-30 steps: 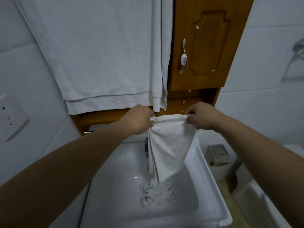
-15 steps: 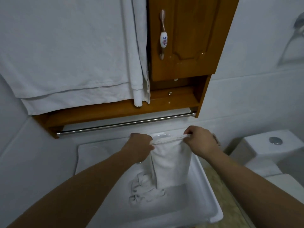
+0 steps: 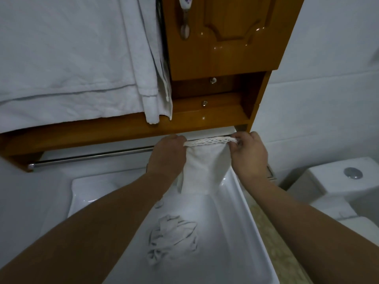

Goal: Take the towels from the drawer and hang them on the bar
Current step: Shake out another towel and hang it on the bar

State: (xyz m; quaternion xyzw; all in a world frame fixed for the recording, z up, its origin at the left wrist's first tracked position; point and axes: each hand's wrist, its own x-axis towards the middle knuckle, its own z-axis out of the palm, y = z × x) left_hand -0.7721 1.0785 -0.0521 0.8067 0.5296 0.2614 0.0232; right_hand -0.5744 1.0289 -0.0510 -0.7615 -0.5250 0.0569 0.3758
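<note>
A small white towel (image 3: 205, 167) with a lace top edge hangs stretched between my two hands, right at the metal bar (image 3: 92, 155) under the wooden cabinet. My left hand (image 3: 167, 155) grips its left corner and my right hand (image 3: 247, 153) pinches its right corner. The towel's lower end hangs over the white sink (image 3: 242, 201). Another white towel (image 3: 172, 239) lies crumpled in the sink basin. The bar's right part is hidden behind the hands and towel.
A large white towel (image 3: 67, 64) hangs over the cabinet's left side. The wooden cabinet (image 3: 223, 37) has a door with a ceramic handle (image 3: 184, 9). A white toilet tank (image 3: 340, 181) stands to the right. White tiled walls surround.
Both hands have carried the towel up and back from over the sink to the bar. The view has tilted down, showing more of the sink and toilet.
</note>
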